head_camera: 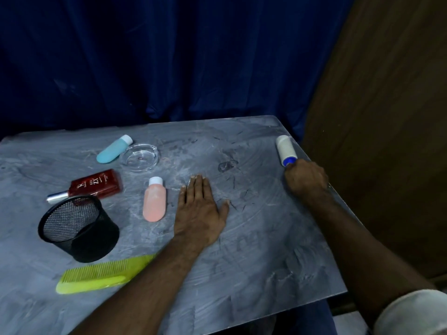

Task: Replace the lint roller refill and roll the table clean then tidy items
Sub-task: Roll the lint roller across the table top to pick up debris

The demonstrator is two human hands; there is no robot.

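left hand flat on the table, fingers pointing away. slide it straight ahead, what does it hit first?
Likely nothing: ahead of the left hand lies bare table up to the far edge. The glass dish sits left of that line.

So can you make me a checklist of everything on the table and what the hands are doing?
Surface: grey table, streaky, dark specks near the middle.
Job's things: lint roller on the table at the far right edge.
Clutter: blue bottle, glass dish, red bottle, pink bottle, all lying flat; mesh cup upright; green comb.
Hands: right hand closed on the roller's handle; left hand flat, fingers spread.
Cables: nothing seen.
Surroundings: blue curtain, brown panel.
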